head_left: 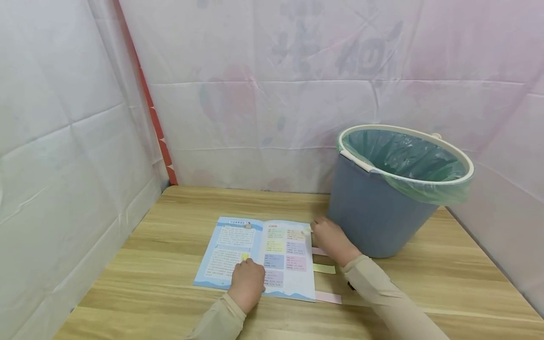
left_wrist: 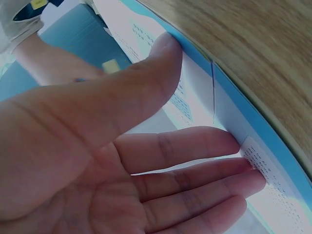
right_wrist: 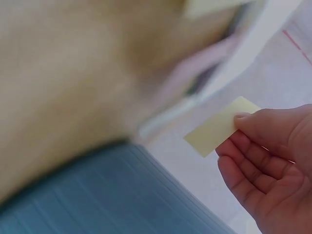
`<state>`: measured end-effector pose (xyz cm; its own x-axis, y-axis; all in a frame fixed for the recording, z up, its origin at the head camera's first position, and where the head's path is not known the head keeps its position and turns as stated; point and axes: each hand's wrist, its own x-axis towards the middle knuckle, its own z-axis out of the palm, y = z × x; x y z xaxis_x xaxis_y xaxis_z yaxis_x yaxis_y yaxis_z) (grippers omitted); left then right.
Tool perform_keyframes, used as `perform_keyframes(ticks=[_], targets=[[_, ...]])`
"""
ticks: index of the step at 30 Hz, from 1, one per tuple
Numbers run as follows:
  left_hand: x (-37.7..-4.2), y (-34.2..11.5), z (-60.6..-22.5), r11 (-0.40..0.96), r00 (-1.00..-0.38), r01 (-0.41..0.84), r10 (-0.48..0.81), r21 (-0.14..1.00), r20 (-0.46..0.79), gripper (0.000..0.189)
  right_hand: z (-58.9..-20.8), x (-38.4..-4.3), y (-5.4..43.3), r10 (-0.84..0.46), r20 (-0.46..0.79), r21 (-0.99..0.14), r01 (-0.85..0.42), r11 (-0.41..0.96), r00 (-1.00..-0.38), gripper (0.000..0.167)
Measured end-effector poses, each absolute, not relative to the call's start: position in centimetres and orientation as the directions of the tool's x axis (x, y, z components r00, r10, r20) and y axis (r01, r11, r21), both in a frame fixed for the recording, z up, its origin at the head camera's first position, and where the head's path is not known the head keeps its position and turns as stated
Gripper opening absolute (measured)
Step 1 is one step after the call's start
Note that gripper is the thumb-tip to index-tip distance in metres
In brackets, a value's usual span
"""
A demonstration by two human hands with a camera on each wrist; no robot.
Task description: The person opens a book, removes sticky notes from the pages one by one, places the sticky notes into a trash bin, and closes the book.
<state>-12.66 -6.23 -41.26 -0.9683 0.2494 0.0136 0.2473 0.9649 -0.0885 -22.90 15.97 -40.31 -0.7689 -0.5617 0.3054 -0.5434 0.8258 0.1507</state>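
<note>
An open booklet (head_left: 293, 281) with printed pages and blue borders lies on the wooden table. My left hand (head_left: 247, 283) rests on its lower middle, near the fold. In the left wrist view the fingers (left_wrist: 180, 146) are fairly straight and the fingertips touch the pages. By the upper right edge of the booklet, my right hand (head_left: 333, 241) pinches a pale yellow sticky note (right_wrist: 214, 129) between thumb and fingers. A small yellow note (head_left: 245, 256) sits on the left page, just above the left hand. Pink and yellow paper strips (head_left: 324, 268) stick out from the booklet's right edge.
A blue-grey bin (head_left: 361, 208) with a green liner bag (head_left: 408, 151) and a pale rim stands at the right, close behind the right hand. Wooden tabletop (head_left: 140, 288) surrounds the booklet. White sheeting (head_left: 255, 118) hangs behind and at both sides.
</note>
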Motion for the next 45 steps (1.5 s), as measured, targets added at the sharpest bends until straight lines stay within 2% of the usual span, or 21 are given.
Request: perform_keyframes(ticks=[5, 10, 17, 20, 22, 26, 34, 37, 40, 45], targets=[[-12.6, -6.3, -41.2, 0.966, -0.969, 0.245, 0.245, -0.077, -0.009, 0.043, -37.5, -22.1, 15.9, -0.587, 0.434, 0.148, -0.588, 0.795, -0.683, 0.015], [-12.6, -6.4, -41.3, 0.966, -0.97, 0.242, 0.244, -0.085, 0.004, 0.044, -33.2, -20.5, 15.8, -0.591, 0.563, 0.118, -0.651, 0.75, -0.577, 0.016], [-12.6, -6.6, -41.6, 0.965, -0.969, 0.243, 0.246, -0.1, 0.022, 0.045, -27.4, -18.6, 16.3, -0.579, 0.76, 0.192, -0.749, 0.634, -0.295, 0.028], [-12.5, -6.7, -41.5, 0.963, -0.968, 0.247, 0.251, -0.104, 0.028, 0.045, -25.1, -18.1, 16.9, -0.529, 0.818, 0.215, -0.732, 0.647, -0.228, 0.027], [-12.5, -6.7, -41.5, 0.964, -0.967, 0.248, 0.251, -0.097, 0.029, 0.044, -23.7, -17.9, 17.6, -0.471, 0.857, 0.204, -0.703, 0.681, -0.207, 0.024], [-12.4, -6.7, -41.4, 0.964, -0.967, 0.249, 0.253, -0.091, 0.033, 0.044, -21.5, -17.9, 19.6, -0.354, 0.907, 0.154, -0.602, 0.784, -0.229, 0.015], [-12.2, -6.5, -41.2, 0.958, -0.961, 0.268, 0.273, -0.104, 0.046, 0.044, -20.2, -19.0, 24.6, -0.205, 0.86, -0.006, -0.41, 0.912, -0.468, 0.013], [-12.2, -6.5, -41.1, 0.957, -0.96, 0.269, 0.276, -0.111, 0.047, 0.045, -20.4, -19.3, 25.7, -0.188, 0.828, -0.029, -0.375, 0.927, -0.528, 0.013], [-12.2, -6.4, -41.0, 0.957, -0.961, 0.268, 0.274, -0.109, 0.042, 0.044, -20.5, -19.5, 26.3, -0.188, 0.804, -0.037, -0.362, 0.931, -0.565, 0.014], [-12.2, -6.4, -40.9, 0.959, -0.962, 0.267, 0.271, -0.096, 0.029, 0.044, -20.6, -19.5, 26.6, -0.184, 0.784, -0.044, -0.349, 0.936, -0.593, 0.016]])
